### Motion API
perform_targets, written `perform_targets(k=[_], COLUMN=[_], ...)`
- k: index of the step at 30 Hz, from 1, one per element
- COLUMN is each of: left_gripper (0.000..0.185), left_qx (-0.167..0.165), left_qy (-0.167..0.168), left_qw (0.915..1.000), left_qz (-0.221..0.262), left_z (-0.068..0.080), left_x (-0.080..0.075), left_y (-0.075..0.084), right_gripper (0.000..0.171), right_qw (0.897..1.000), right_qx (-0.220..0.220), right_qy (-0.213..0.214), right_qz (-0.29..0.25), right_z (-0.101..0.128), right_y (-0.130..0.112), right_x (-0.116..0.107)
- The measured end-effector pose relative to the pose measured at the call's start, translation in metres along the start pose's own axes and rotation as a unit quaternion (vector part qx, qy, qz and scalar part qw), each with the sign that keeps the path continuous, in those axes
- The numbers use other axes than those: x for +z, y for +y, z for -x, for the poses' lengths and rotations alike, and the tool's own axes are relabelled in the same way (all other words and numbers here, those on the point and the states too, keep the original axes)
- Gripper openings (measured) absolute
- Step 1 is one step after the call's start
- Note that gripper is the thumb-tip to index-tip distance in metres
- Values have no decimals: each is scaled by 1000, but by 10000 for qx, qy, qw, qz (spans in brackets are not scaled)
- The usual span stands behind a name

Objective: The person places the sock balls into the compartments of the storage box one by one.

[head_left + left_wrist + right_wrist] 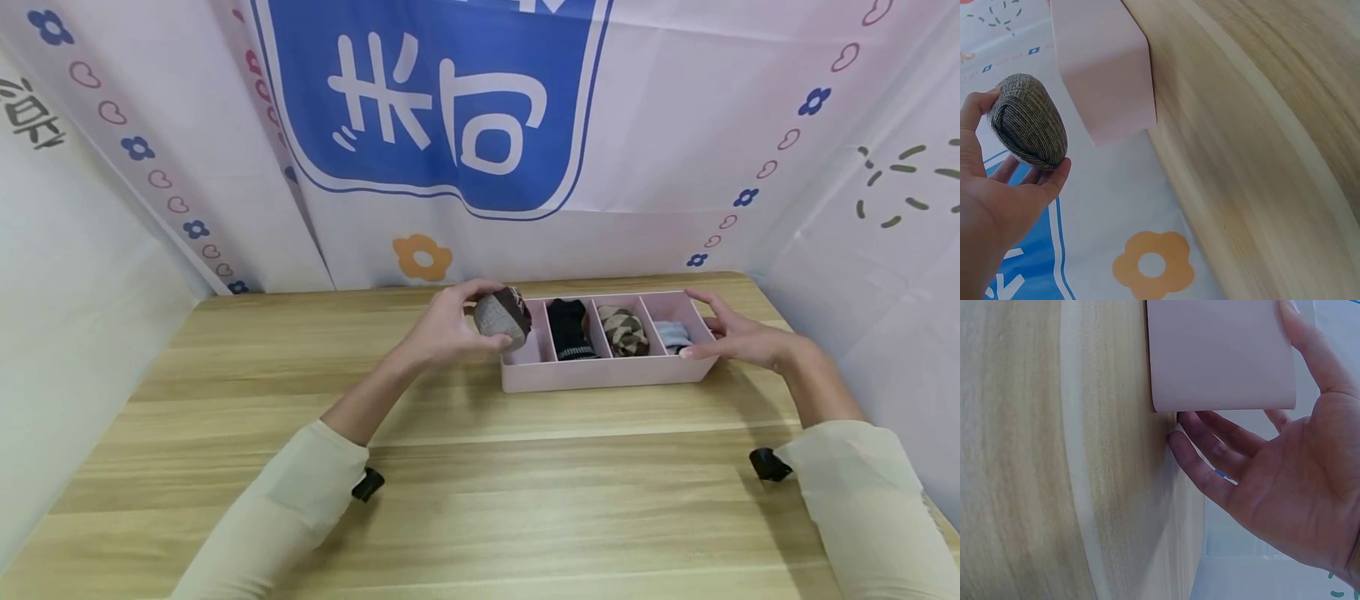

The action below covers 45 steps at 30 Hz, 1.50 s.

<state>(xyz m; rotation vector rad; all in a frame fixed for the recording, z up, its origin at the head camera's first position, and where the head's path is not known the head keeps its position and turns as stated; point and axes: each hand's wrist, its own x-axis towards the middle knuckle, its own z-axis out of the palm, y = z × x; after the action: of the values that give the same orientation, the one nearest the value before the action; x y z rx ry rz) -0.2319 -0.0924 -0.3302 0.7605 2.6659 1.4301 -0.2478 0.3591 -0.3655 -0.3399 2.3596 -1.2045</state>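
My left hand (pixel 447 327) pinches a rolled pair of socks (pixel 497 323), grey with a dark brown part, between thumb and fingers. It is above the left end of a pink divided box (pixel 600 377). In the left wrist view the ribbed grey side of the rolled socks (pixel 1030 122) shows, apart from the box wall (pixel 1107 75). At the box's right end my right hand (pixel 753 342) holds it, thumb on the front corner and index finger at the back corner. In the right wrist view the other fingers (pixel 1200 472) curve beside the box's end.
Black socks (pixel 570 327), a camouflage-patterned rolled sock (pixel 624 331) and a light blue one (pixel 672 333) lie in separate compartments. The box stands near the back of the wooden table (pixel 465 500). Behind it hangs a printed white cloth (pixel 675 150).
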Motion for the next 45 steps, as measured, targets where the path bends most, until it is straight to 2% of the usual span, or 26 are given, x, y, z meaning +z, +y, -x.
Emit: perform_targets(k=[6,19,29,40,45], left_gripper=[69,70,71,72,72], left_qx=[-15,-262,-107,300,455], left_qy=[-62,-245,-381,-446,-560], left_qw=[10000,9991,9992,9955,9930], left_qz=[68,217,-90,-782,-931], left_z=[-6,-18,-25,-31,-32], left_x=[3,12,23,32,37], left_y=[-1,-3,-7,-10,-13], right_gripper=[109,109,109,109,109], right_qw=[10000,10000,9999,9999,10000], right_qx=[3,38,69,68,66], right_qy=[1,0,9,-11,-21], right_qz=[12,63,96,73,58], right_z=[1,1,1,1,1], right_y=[-1,-2,-3,-4,-4], right_x=[1,1,1,1,2])
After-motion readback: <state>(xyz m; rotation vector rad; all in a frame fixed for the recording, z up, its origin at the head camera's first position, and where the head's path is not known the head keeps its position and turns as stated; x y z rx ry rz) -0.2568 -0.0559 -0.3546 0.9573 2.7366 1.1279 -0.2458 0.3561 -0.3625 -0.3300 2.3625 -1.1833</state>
